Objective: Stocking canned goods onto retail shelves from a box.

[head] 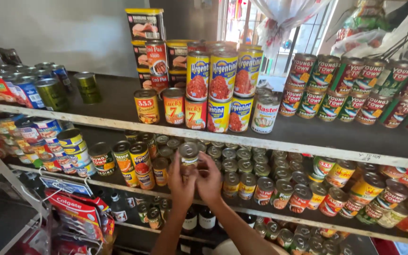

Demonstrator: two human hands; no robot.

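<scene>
Both my hands are raised in front of the middle shelf, wrapped around one small tin can with a silver lid. My left hand grips its left side and my right hand its right side. The can is held upright just above the front rows of similar cans standing on that shelf. My forearms come up from the bottom of the view.
The top shelf carries stacked yellow-and-red cans, rectangular tins and red-green sardine cans. Green cans stand at left. Toothpaste packs hang low left. Bottles sit on the lowest shelf.
</scene>
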